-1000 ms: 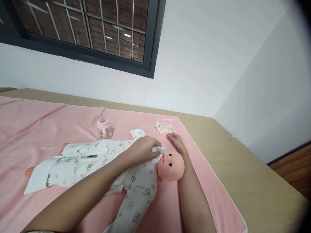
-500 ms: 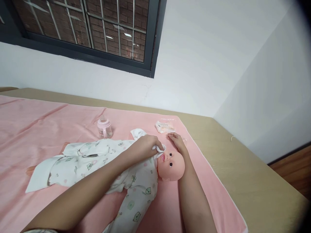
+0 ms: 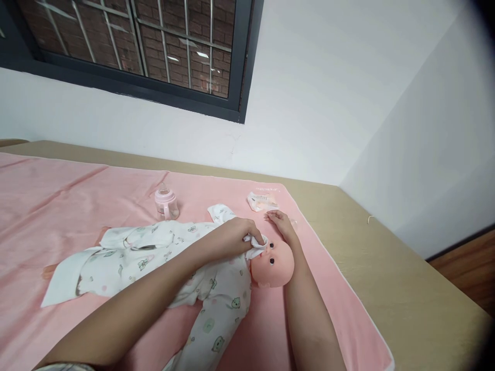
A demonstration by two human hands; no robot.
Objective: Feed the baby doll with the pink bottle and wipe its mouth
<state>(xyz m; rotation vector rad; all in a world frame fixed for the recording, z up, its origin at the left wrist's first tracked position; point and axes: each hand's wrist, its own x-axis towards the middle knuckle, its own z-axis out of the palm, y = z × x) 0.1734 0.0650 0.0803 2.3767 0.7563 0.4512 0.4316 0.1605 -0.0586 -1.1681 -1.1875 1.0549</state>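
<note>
A baby doll [image 3: 273, 270] lies on its back, dressed in a white printed outfit [image 3: 135, 257], its head to the right. My left hand [image 3: 237, 234] reaches across its chest with fingers closed on a small white cloth [image 3: 257, 250]. That cloth rests against the doll's face and covers its mouth. My right hand [image 3: 281, 224] lies palm down beyond the head, fingers stretched out and holding nothing; its forearm runs along the crown. Close to those fingertips is a small clear plastic packet [image 3: 263, 201].
A pink baby bottle [image 3: 166, 203] with a handle stands behind the doll's legs. Under everything spreads a pink sheet [image 3: 77, 196] over a wooden surface [image 3: 371, 273]. A white wall [image 3: 301, 103] with a barred window [image 3: 154, 51] rises behind.
My left hand has shifted slightly right, carrying the white cloth from the doll's chin up over its mouth. The right hand has stayed in place.
</note>
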